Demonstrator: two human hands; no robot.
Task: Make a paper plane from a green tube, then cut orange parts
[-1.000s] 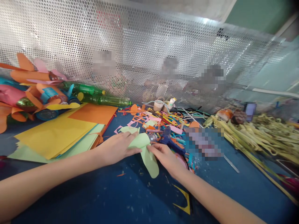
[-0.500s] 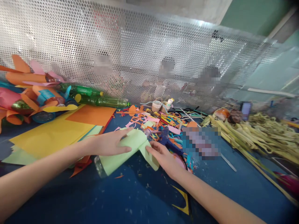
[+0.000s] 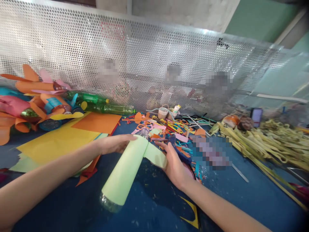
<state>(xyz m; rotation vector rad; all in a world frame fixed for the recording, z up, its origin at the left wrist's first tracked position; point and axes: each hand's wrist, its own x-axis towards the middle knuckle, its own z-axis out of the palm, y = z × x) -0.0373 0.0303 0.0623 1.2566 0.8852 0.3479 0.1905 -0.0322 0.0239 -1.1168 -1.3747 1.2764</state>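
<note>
A clear plastic bottle (image 3: 109, 203) wrapped in light green paper (image 3: 126, 170) lies slanted over the blue table, its neck pointing away from me. My left hand (image 3: 118, 143) is at the upper left side of the wrap near the neck; its fingertips are mostly hidden behind the paper. On the right, my right hand (image 3: 174, 166) touches a light green paper flap (image 3: 155, 155) that sticks out from the bottle, with its fingers extended and apart.
Yellow sheets (image 3: 58, 145) and an orange sheet (image 3: 98, 123) lie left. Paper-decorated bottles (image 3: 51, 106) and green bottles (image 3: 106, 108) are behind them. Colourful scraps (image 3: 156, 125) and cups (image 3: 163, 112) sit ahead; dried husks (image 3: 270, 141) at right; a yellow offcut (image 3: 193, 212) near.
The wrapped bottle has turned more lengthwise, its base now nearer me. My left hand has moved off its front toward the neck side. My right fingers have straightened along the flap.
</note>
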